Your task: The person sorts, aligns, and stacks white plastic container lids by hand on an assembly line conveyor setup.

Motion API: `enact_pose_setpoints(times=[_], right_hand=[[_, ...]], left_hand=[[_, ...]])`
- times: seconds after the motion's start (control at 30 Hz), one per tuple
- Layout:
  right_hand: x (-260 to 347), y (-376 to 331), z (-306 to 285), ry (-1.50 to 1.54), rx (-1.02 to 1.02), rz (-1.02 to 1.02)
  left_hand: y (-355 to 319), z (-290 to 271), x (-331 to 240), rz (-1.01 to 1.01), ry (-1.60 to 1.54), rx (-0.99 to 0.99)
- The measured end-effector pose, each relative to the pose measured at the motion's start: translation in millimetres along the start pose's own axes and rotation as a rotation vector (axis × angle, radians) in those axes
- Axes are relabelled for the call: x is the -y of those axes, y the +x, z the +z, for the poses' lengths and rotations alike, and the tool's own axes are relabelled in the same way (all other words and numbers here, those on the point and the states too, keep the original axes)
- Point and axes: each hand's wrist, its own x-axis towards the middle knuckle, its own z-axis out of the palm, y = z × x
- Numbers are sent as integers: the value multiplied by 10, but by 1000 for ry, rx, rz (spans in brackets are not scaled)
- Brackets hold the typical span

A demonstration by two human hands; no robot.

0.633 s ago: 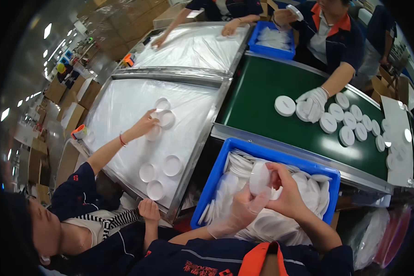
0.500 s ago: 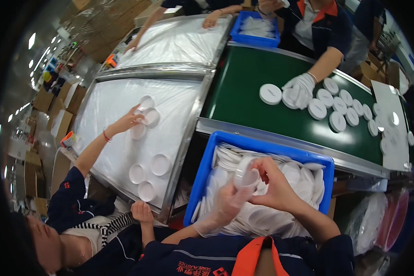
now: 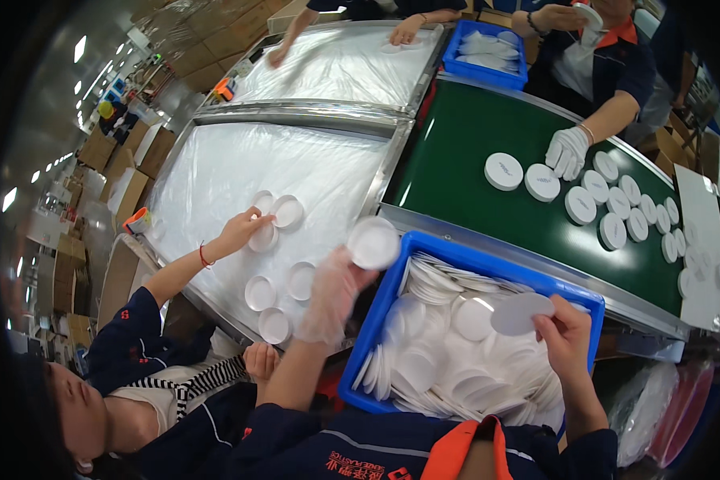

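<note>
In my gloved left hand (image 3: 334,292) is a round white plastic lid (image 3: 374,243), gripped by its edge at the left side of the blue crate, its hollow side showing. My bare right hand (image 3: 566,332) pinches a thin white disc (image 3: 522,314) by its rim over the crate's right part. Below lies the blue crate (image 3: 350,364), heaped with similar white discs (image 3: 476,376). To the left, a co-worker's hand (image 3: 244,230) touches a cluster of lids (image 3: 287,211) on the plastic-covered table (image 3: 216,172); several more lids (image 3: 274,326) lie nearer.
A green conveyor belt (image 3: 448,144) beyond the crate carries several white round lids (image 3: 580,206). Across it, another person's gloved hand (image 3: 567,152) reaches down. A second blue crate (image 3: 486,74) stands at the back. The table's metal rim (image 3: 380,172) runs beside the belt.
My hands have separated: the left swung left with the lid, and the right now holds a disc at the right. The gloved hand across the belt moved off a lid. The view shifted.
</note>
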Motion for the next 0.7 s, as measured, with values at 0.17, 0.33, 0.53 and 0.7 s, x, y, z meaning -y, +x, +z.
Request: enact_pose_setpoints(times=[0.17, 0.33, 0.53, 0.7], right_hand=[[-132, -219, -50, 30, -74, 126], [-168, -312, -22, 99, -165, 170], [-224, -323, -170, -6, -161, 111], [-306, -205, -124, 126, -198, 193]], left_hand=[[671, -503, -390, 162, 331, -320], [716, -395, -525, 351, 558, -376], [326, 251, -298, 250, 353, -128], [-271, 601, -235, 127, 265, 30]])
